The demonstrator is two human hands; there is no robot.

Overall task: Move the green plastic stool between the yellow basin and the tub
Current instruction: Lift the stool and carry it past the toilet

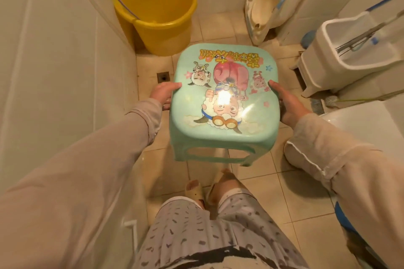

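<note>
The green plastic stool (223, 102) has a cartoon print on its seat and is held upright above the tiled floor, in the middle of the view. My left hand (162, 94) grips its left edge and my right hand (288, 102) grips its right edge. The yellow basin (157, 15) stands on the floor just beyond the stool, against the left wall. A white tub (262, 8) leans upright against the back wall to the right of the basin. Bare floor shows between the basin and the tub.
A tiled wall (65, 61) runs along the left. A white plastic bin (349, 50) with a mop handle stands at the right, a white toilet rim (360, 124) below it. A floor drain (162, 76) lies by the left wall. My slippered feet (209, 188) are below the stool.
</note>
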